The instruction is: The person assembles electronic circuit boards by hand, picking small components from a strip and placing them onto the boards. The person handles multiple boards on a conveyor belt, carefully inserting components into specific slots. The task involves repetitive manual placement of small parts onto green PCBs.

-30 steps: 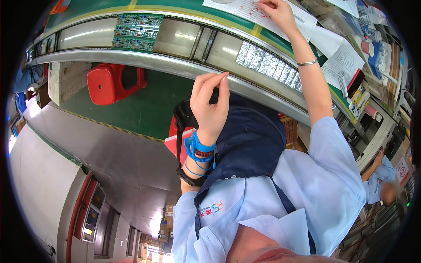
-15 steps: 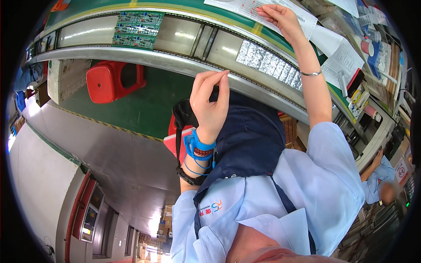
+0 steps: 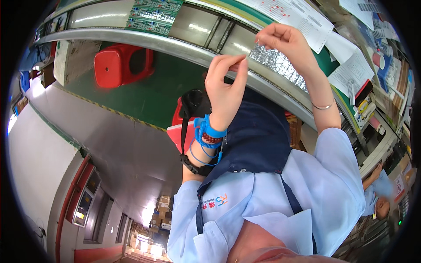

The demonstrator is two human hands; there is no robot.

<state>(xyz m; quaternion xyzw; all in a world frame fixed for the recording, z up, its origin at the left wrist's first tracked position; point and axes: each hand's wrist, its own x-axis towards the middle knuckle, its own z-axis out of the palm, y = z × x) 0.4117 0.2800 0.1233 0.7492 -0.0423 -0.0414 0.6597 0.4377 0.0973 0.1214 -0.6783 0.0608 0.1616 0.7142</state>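
Note:
My left hand point(image 3: 226, 85), with a blue coiled wrist strap point(image 3: 212, 128) on its wrist, is raised in front of the metal conveyor rail point(image 3: 188, 48). Its thumb and fingertips meet in a pinch; anything between them is too small to make out. My right hand point(image 3: 287, 46) hovers over the conveyor, above a silvery crinkled sheet point(image 3: 276, 61). Its fingers are curled together, and what they hold, if anything, cannot be made out. Small red pieces point(image 3: 280, 9) lie on a printed paper sheet point(image 3: 313, 30) beyond it. Green circuit boards point(image 3: 153, 16) sit on the conveyor to the left.
A red plastic stool point(image 3: 107, 68) stands on the green floor at left. To the right, the bench carries more papers point(image 3: 351, 72), a cup point(image 3: 378, 60) and plastic bags. Another person point(image 3: 379, 188) is at far right. A yellow-black striped line point(image 3: 109, 109) crosses the floor.
My right hand has drawn back from the paper sheet with the red pieces toward my left hand, its fingers curling in. My left hand stays pinched. The whole view has shifted slightly.

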